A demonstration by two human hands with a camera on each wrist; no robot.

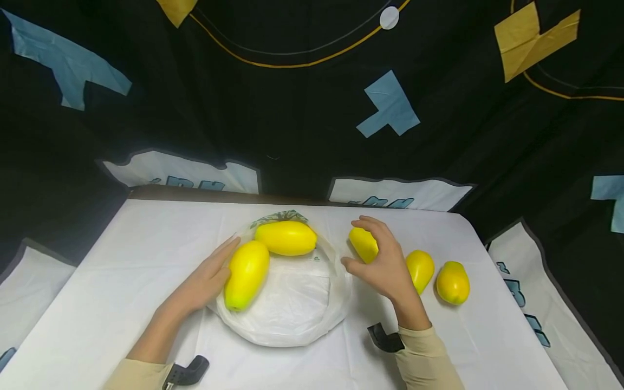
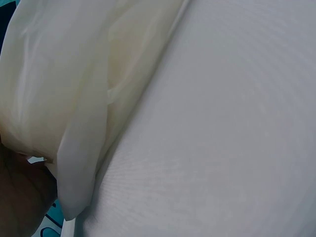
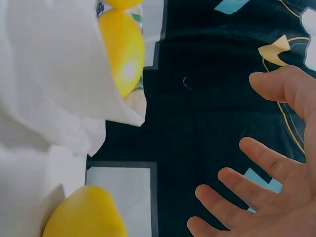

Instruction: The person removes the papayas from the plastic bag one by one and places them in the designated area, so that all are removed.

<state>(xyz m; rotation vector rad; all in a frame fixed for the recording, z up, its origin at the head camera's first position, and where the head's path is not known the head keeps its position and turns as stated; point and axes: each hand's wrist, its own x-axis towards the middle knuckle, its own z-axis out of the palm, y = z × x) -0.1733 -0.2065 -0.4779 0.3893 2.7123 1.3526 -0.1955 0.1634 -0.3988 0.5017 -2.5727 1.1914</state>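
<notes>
Plainly, the left hand [image 1: 209, 279] lies straight-fingered against the bag [image 1: 297, 298], right hand's grip [image 1: 382, 266] wide.

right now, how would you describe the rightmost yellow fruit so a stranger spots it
On the white-covered table, look right of the white plastic bag and past the right hand. Take the yellow fruit nearest the table's right edge. It shows whole in the head view, while the hand and wrist partly hide its two neighbours.

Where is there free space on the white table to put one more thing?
Left of the left hand, out to the edge of the table; also in front of the white bag, between the sleeves. Crowded: right of the bag, around the right hand and three yellow fruits.
</notes>
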